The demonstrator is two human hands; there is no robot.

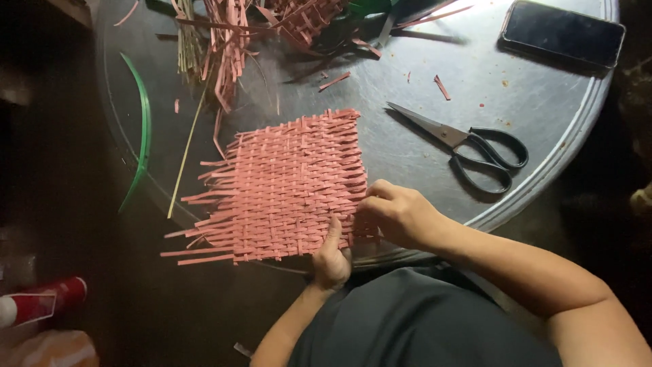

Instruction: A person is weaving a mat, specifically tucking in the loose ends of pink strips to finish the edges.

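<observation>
A square mat woven from pink strips (285, 187) lies on a round metal table (543, 115), its left part hanging over the table's rim with loose strip ends sticking out. My left hand (331, 255) grips the mat's near edge, thumb on top. My right hand (397, 212) pinches the mat's near right corner with curled fingers. Both hands hold the same mat.
Black-handled scissors (475, 146) lie to the right of the mat, blades slightly apart. A dark phone (562, 30) rests at the far right. Loose pink strips (227, 41) and another woven piece (305, 17) pile at the far edge. A green strip (142, 129) curves along the left rim. A red and white container (41, 302) sits on the floor.
</observation>
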